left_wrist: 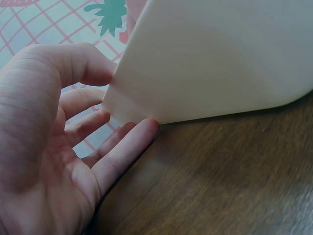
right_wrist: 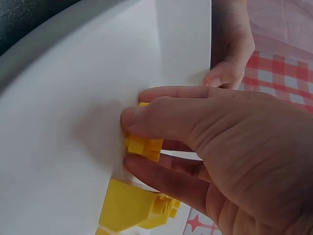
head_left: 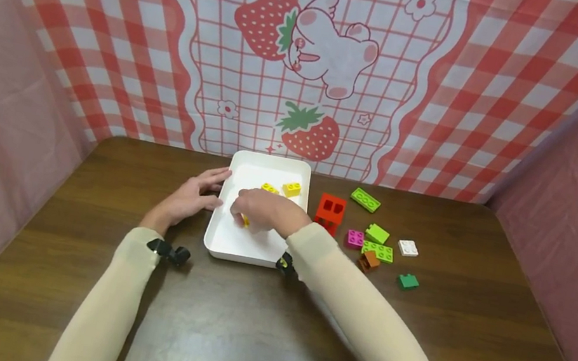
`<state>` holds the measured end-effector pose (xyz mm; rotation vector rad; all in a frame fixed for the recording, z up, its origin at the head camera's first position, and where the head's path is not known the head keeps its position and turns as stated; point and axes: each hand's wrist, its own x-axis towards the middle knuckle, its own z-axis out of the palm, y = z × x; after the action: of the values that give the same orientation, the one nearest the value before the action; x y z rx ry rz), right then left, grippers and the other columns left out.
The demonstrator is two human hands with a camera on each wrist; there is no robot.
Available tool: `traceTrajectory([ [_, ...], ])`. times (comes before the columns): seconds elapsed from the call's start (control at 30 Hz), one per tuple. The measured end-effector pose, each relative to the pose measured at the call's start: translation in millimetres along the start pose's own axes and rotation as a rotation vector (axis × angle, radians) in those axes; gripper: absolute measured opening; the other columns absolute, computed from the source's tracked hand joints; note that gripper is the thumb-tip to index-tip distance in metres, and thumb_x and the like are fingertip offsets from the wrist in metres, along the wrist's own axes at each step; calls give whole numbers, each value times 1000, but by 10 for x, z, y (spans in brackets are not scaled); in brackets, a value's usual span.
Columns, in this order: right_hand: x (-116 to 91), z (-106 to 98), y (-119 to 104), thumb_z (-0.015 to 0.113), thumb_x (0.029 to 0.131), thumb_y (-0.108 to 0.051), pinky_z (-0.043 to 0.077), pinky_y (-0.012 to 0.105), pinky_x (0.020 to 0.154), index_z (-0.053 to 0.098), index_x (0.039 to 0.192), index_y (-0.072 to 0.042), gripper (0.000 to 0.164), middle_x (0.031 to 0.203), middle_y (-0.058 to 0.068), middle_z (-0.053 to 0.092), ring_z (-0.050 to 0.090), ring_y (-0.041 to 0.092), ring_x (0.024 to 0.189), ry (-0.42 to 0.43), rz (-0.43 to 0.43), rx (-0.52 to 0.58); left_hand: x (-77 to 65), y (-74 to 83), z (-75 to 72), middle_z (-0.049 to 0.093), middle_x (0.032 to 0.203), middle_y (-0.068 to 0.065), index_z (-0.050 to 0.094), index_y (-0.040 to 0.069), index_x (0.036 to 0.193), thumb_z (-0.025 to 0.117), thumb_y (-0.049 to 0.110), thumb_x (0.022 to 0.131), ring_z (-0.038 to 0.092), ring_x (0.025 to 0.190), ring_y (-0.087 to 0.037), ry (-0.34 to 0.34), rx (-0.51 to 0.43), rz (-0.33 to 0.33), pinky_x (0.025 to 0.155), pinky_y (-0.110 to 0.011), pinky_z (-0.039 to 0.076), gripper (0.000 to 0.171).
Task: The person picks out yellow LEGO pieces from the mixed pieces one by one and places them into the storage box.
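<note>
A white tray (head_left: pixel 232 241) lies on the wooden table. My left hand (head_left: pixel 190 196) is at its left side, fingertips (left_wrist: pixel 146 128) and thumb touching the outer wall (left_wrist: pixel 205 63). Inside the tray, my right hand (head_left: pixel 267 210) pinches a small yellow toy brick (right_wrist: pixel 145 146) between thumb and fingers, low over the tray floor. The fingers hide part of that brick. Beyond this hand, a yellow brick (head_left: pixel 292 189) and another yellow brick (head_left: pixel 269 188) sit toward the back of the tray. Below the fingers in the right wrist view is a yellow brick (right_wrist: pixel 128 205) with a sloped side.
Right of the tray stand red bricks (head_left: pixel 332 207), partly behind the right forearm. Farther right lie a lime plate (head_left: pixel 365 200), a lime brick (head_left: pixel 377 233), a magenta brick (head_left: pixel 355 238), an orange-brown piece (head_left: pixel 369 261), a white piece (head_left: pixel 408 248) and a green brick (head_left: pixel 408 281).
</note>
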<state>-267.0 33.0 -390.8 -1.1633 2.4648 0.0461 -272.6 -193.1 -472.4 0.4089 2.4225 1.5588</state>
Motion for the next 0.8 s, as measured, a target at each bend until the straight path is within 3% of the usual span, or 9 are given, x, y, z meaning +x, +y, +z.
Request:
traceTrajectory([
  [0.13,5,17,-3,72,105,0,55,37,107,76,114,-10,15,127,11,72,63,27,112,9,-14,-13,-7,-20,-12,22,190,-12,36,12,177,67,7,107,47,160,-46,2,12,0,118,-48,59,76],
  [0.4,16,32,-8,74,105,-2,56,37,108,76,115,-11,14,127,10,73,63,27,111,6,-10,-31,-22,-13,7,23,190,-13,36,11,176,67,6,107,48,159,-46,6,-3,6,114,-40,61,76],
  [0.63,-4,35,31,73,105,-1,56,39,110,77,116,-10,15,127,11,72,63,28,111,9,-8,0,14,82,88,27,188,-16,39,7,175,64,7,107,50,158,-47,46,-11,-6,93,-17,60,72],
  [0.7,-15,27,40,74,105,-2,56,39,113,78,118,-11,16,129,11,73,63,27,113,6,3,18,26,113,118,27,188,-15,40,8,175,62,10,109,49,159,-46,57,-14,-25,92,-19,61,69],
  [0.8,-22,5,39,75,106,-6,55,42,118,78,122,-12,18,135,10,75,64,27,118,-2,4,31,32,147,144,25,189,-14,39,10,175,61,17,112,46,162,-45,71,18,-55,103,-37,65,67],
])
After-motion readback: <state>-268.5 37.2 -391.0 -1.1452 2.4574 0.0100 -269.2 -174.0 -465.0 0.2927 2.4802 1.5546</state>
